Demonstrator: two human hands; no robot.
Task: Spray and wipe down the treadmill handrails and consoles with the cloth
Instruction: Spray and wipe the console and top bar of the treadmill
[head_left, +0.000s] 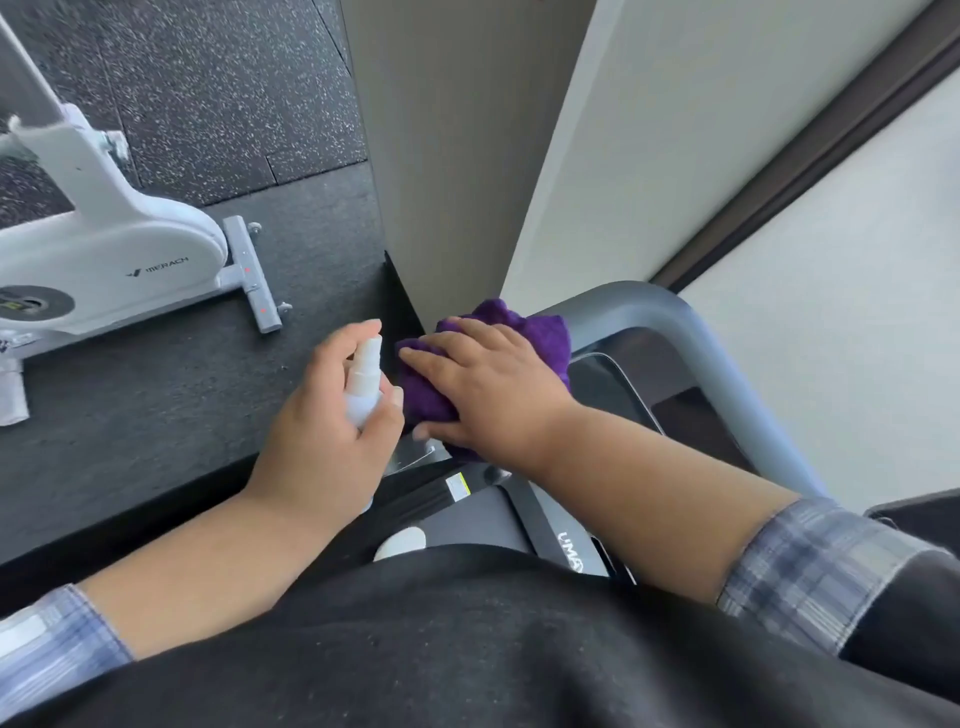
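— So, from the head camera, what are the hands doing?

— The left hand (332, 431) is wrapped around a small white spray bottle (363, 384), holding it upright, with the index finger lying over the nozzle on top. The right hand (488, 389) lies flat on a purple cloth (540, 332), fingers spread and fairly straight, pressing it down rather than clutching it.

— Where does the cloth sit?

— It is bunched at the near left corner of the grey handrail (691, 332) of the treadmill (524, 514), touching the rail where it bends. The bottle is just beside the cloth, to its left.

— And the console?

— A dark glossy console (623, 384) lies inside the curve of the rail, right of the cloth; part of it is hidden by the right forearm.

— Anything else around?

— A white exercise bike (119, 254) stands on the dark speckled floor (208, 78) to the left, well apart from the hands. A pale wall (649, 130) rises behind the rail. Plaid sleeves (810, 561) are pushed up both forearms.
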